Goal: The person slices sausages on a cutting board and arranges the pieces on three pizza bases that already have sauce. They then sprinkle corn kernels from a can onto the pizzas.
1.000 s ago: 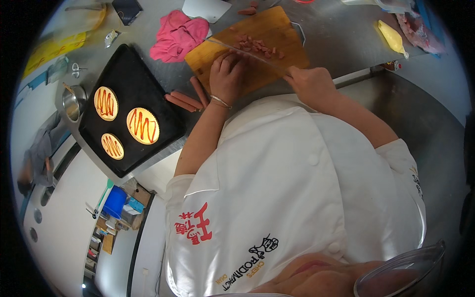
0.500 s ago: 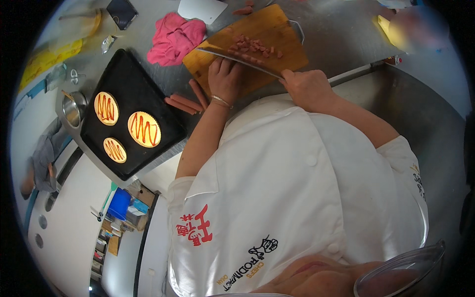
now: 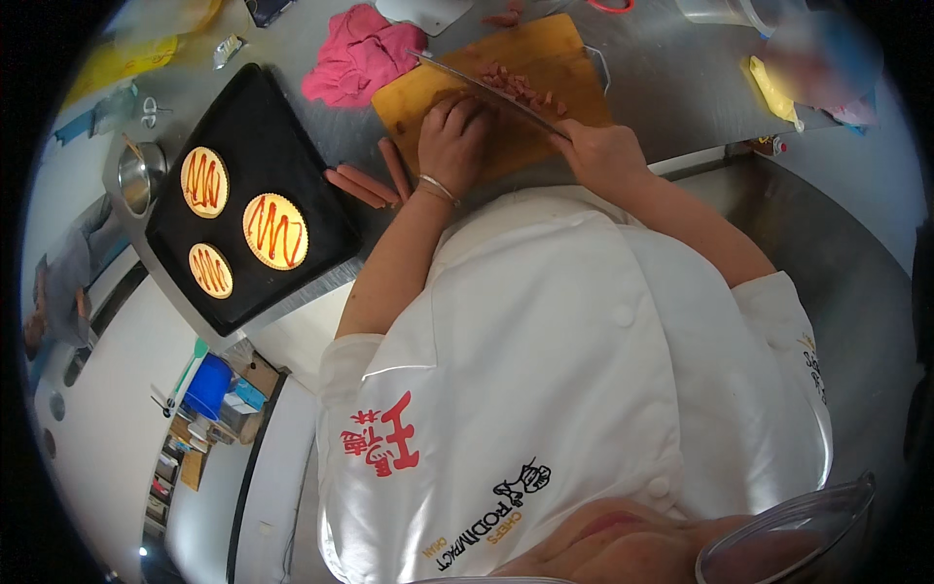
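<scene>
While the right hand [image 3: 600,159] has its grip wrapped around the handle of a knife [image 3: 489,93], the left hand [image 3: 454,141] rests on the wooden board [image 3: 520,146] with its fingers bent, near the blade; whether that grip has anything under it, I cannot tell. Cutting looks partly done — a scatter of small pink pieces [image 3: 525,91] lies on the board, on the far side of the blade. What appears to be left is the group of sausages [image 3: 360,185], seemingly whole, on the metal surface [image 3: 671,88] just beside the board's left edge. Farther left, a black tray [image 3: 268,146] carries three pale rounds — a large one [image 3: 275,232], another [image 3: 204,182] and a small one [image 3: 210,271] — each already striped with red sauce, and no chopped pieces show on them. A pink cloth [image 3: 360,58] lies near the board's far left corner.
</scene>
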`<state>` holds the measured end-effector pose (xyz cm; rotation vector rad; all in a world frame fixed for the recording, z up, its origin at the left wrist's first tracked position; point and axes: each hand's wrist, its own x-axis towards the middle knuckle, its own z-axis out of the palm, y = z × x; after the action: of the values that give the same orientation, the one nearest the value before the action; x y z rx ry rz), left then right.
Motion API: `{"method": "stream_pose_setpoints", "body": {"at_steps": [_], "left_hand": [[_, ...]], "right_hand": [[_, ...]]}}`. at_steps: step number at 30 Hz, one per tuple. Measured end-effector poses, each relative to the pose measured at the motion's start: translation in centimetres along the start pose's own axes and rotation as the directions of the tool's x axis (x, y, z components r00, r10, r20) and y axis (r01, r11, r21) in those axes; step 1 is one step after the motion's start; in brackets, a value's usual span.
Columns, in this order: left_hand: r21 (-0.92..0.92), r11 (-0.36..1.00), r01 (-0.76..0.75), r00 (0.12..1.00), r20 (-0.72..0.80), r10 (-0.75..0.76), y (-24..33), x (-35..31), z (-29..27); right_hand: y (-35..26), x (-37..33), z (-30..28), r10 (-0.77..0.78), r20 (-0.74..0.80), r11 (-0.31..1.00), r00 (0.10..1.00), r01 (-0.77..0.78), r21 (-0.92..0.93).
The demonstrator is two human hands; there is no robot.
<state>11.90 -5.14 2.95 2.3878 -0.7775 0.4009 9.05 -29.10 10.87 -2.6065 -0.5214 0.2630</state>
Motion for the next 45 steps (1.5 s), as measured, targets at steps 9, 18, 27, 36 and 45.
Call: {"method": "stream_pose_setpoints", "body": {"at_steps": [9, 18, 27, 36, 45], "left_hand": [[-0.003, 0.999, 0.037, 0.998, 0.05, -0.036, -0.6, -1.1, 0.5], [-0.052, 0.996, 0.067, 0.996, 0.061, -0.064, -0.6, -1.4, 0.3], [-0.044, 0.999, 0.014, 1.0, 0.009, -0.014, -0.3, -0.6, 0.0], [-0.127, 0.985, 0.115, 0.992, 0.061, -0.108, -0.6, -1.5, 0.3], [-0.105, 0.992, 0.068, 0.996, 0.072, -0.06, -0.7, -1.5, 0.1]], "right_hand": [[-1.5, -0.6, -1.6, -0.003, 0.08, 0.998, 0.997, 0.008, -0.064], [-2.2, 0.8, -1.8, 0.041, 0.217, 0.991, 0.975, -0.012, -0.135], [-0.2, 0.8, 0.4, -0.006, 0.042, 0.999, 0.999, 0.008, -0.046], [-1.8, -0.1, -1.8, 0.012, 0.102, 0.999, 0.995, -0.006, -0.054], [-2.4, 0.7, -2.2, 0.056, 0.231, 0.993, 0.971, -0.032, -0.11]]}}
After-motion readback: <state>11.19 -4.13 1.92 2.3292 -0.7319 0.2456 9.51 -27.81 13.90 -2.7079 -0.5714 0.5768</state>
